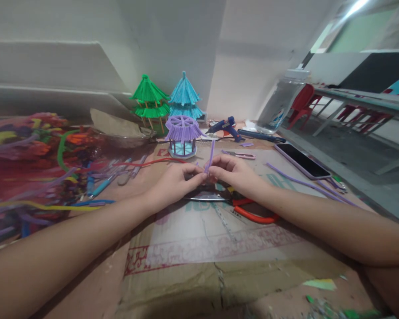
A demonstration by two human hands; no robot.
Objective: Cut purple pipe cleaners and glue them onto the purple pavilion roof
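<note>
Both my hands meet over the middle of the table, pinching a short purple pipe cleaner that points upward. My left hand grips it low between thumb and fingertips. My right hand pinches it at the same spot from the other side. Beneath my hands lies a round, shiny dish, partly hidden, with red-orange handles of a tool beside it. Just beyond stands a small purple pavilion model with a spoked open top and a light blue floor.
Green and blue pavilion models stand behind. Further right are a blue glue gun, a pink cutter, a phone and a large clear bottle. Colourful pipe cleaners pile up at left. Long purple strips lie at right.
</note>
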